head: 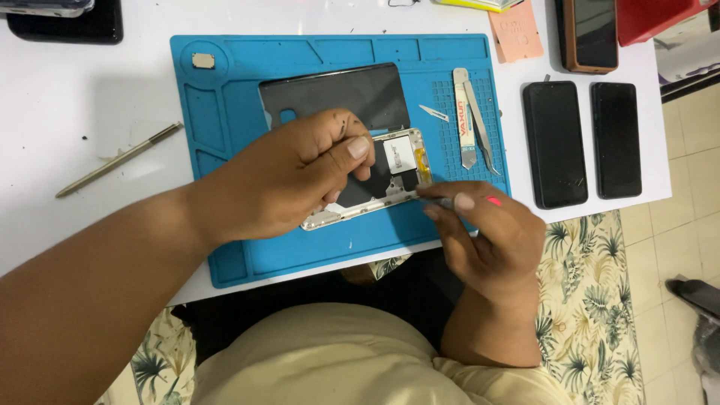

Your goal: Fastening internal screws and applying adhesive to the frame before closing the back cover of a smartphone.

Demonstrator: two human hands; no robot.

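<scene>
Left hand (289, 176) grip clamped over opened phone (382, 176), pinning it on blue mat (225, 135); right hand (484, 232) grip pinched on thin tool (439, 201), tip at phone's lower edge. Dark back panel (337, 94) behind, tweezers (480, 127) & metal pry tool (463, 120) to the right; two black phones (555, 142) on white tabletop (67, 97)

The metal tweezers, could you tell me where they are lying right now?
In the head view, the metal tweezers lie on the right side of the blue repair mat, beside a flat metal pry tool, just above the right hand.
</scene>
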